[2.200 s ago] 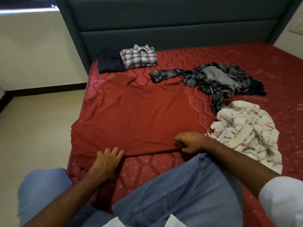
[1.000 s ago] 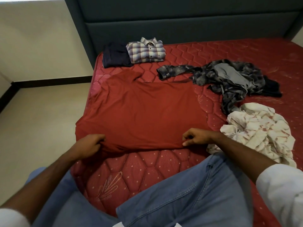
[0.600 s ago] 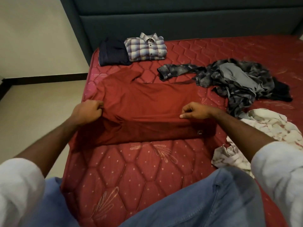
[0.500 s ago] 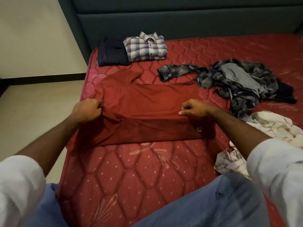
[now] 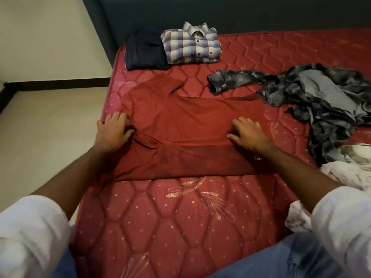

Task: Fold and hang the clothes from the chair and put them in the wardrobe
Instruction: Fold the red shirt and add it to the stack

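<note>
A dark red shirt (image 5: 190,121) lies spread on the red quilted mattress (image 5: 180,217), its lower part folded up over the body. My left hand (image 5: 112,131) rests flat on the shirt's left edge, fingers spread. My right hand (image 5: 247,133) lies flat on the fold's right end, fingers straight. A folded plaid shirt (image 5: 191,46) and a folded dark navy garment (image 5: 145,51) sit near the headboard. An unfolded grey patterned shirt (image 5: 313,97) lies crumpled at the right, and a white printed garment (image 5: 345,169) is bunched under my right forearm.
The dark teal padded headboard (image 5: 220,15) runs along the back. Beige floor (image 5: 50,127) and a pale wall lie left of the bed, whose left edge is by my left hand. My knee in blue jeans (image 5: 281,259) rests on the mattress front.
Both hands gripped the shirt's bottom hem, carried it up over the body into a fold, then let go and now lie flat on the cloth.
</note>
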`<state>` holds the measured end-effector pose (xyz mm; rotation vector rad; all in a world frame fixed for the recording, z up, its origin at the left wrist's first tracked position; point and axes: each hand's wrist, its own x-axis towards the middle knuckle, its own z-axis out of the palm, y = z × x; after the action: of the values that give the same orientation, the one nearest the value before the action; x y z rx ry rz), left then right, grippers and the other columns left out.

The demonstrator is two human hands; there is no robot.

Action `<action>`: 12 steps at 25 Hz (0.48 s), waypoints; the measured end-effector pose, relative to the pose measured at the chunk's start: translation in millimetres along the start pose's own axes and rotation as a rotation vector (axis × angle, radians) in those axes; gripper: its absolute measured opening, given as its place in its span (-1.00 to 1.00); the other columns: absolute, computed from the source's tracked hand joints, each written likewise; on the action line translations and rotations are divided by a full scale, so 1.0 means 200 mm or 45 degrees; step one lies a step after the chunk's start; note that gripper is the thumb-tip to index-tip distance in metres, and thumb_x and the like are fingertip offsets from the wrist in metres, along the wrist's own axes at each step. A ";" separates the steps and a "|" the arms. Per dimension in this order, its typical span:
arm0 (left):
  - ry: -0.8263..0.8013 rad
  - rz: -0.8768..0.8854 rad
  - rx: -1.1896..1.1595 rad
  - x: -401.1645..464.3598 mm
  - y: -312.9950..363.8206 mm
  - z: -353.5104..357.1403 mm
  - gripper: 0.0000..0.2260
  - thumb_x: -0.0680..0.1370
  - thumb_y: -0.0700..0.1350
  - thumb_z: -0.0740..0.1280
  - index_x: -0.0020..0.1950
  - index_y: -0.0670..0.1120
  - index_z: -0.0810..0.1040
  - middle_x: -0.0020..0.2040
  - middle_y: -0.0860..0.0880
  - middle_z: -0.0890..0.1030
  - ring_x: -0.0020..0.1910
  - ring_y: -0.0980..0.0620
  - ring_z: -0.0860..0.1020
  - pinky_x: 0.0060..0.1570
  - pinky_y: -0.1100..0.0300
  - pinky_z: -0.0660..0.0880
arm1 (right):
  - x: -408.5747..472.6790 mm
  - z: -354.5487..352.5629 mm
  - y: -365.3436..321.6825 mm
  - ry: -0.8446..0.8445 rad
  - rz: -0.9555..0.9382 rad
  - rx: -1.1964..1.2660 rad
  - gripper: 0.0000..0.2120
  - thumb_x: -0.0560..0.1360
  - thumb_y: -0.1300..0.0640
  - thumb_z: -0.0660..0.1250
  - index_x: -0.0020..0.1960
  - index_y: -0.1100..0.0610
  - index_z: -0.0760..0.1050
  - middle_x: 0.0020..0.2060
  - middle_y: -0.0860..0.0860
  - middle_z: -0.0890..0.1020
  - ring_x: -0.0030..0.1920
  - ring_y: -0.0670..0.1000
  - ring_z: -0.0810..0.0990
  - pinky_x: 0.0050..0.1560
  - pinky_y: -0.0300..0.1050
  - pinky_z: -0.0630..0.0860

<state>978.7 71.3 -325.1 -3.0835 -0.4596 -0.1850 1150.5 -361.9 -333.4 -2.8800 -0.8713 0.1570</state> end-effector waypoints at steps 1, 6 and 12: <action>0.062 -0.056 -0.081 -0.04 -0.03 -0.03 -0.60 0.53 0.03 0.42 0.29 -0.08 0.46 0.20 -0.17 0.49 0.16 -0.25 0.48 0.09 -0.23 0.40 | -0.01 0.02 -0.08 0.042 -0.035 -0.054 -0.74 0.55 -0.08 0.37 0.13 0.03 0.45 0.13 0.04 0.46 0.18 0.16 0.45 0.14 0.15 0.37; 0.166 -0.418 -0.545 -0.41 -0.25 -0.07 -0.76 0.57 0.01 0.39 0.20 -0.01 0.52 0.13 -0.09 0.52 0.13 -0.20 0.49 0.13 -0.18 0.41 | 0.06 0.11 -0.69 -0.077 -0.285 0.234 -0.71 0.54 -0.03 0.37 0.23 -0.02 0.46 0.22 0.00 0.43 0.26 0.13 0.41 0.23 0.13 0.37; -0.245 -0.088 -0.846 -0.71 -0.36 -0.04 -0.68 0.54 0.18 0.39 0.16 0.02 0.51 0.04 0.02 0.60 0.00 0.04 0.57 0.07 0.02 0.52 | 0.27 0.15 -1.35 -0.120 -0.515 0.492 -0.63 0.41 0.03 0.33 0.21 -0.01 0.52 0.13 0.04 0.52 0.18 0.17 0.52 0.23 0.15 0.46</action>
<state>821.4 99.3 -333.5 -3.7604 -0.6190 -0.0444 1044.4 -106.8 -324.3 -2.3085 -1.2597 0.3732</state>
